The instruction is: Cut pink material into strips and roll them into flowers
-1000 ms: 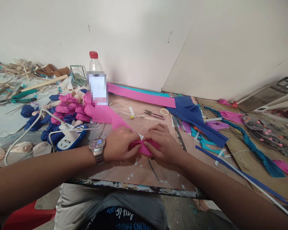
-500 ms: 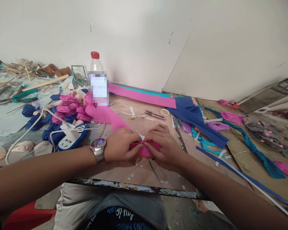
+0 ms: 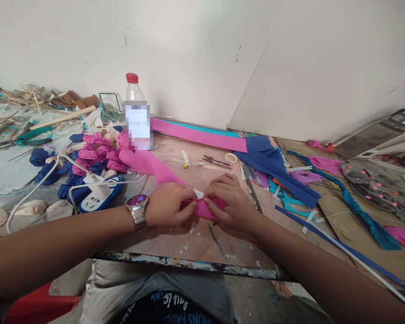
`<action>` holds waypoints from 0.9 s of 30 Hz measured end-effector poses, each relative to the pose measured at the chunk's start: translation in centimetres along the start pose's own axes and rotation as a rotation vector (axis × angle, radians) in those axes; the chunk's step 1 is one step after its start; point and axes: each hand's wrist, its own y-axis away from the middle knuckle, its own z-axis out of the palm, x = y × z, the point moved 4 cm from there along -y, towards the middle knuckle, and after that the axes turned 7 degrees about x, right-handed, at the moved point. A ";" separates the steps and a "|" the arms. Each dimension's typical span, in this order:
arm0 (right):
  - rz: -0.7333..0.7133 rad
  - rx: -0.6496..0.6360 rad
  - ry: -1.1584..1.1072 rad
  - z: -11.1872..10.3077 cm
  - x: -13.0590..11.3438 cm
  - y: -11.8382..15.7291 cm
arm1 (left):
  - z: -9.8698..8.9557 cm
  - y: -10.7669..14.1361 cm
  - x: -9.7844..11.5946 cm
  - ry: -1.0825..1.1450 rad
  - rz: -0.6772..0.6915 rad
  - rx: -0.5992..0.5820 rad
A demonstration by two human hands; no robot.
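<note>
l hand (image 3: 168, 204) & r hand (image 3: 234, 202): fingers (image 3: 219, 192) nearly closed, both pinching pink strip (image 3: 203, 210), v. near ea. other.

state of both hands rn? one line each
Left hand: closed, pinching the gathered pink material between thumb and fingers.
Right hand: closed, pinching the same pink material from the other side.

The one camera sits up on the head. It looks forward and down. The left hand (image 3: 167, 204) and right hand (image 3: 235, 201) are near it, just below the middle. It sees the table (image 3: 172, 243) from above, the wall (image 3: 195, 54) straight ahead, and the lap (image 3: 104, 283) at the bottom.
</note>
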 end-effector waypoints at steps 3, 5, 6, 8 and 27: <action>0.018 -0.002 -0.007 -0.1 0.2 0.0 | 0.0 0.0 -0.3 0.029 -0.038 -0.008; -0.002 -0.023 -0.014 -0.1 0.0 0.0 | 0.1 0.0 -0.4 0.037 -0.049 -0.019; -0.013 -0.029 -0.015 -0.1 0.0 -0.1 | 0.1 0.0 -0.4 0.040 -0.053 -0.024; -0.028 -0.021 -0.013 -0.1 -0.1 -0.1 | 0.1 0.0 -0.3 0.043 -0.065 -0.026; 0.001 0.022 0.013 -0.4 1.6 -0.2 | -0.5 -0.6 -1.0 0.207 -0.191 0.023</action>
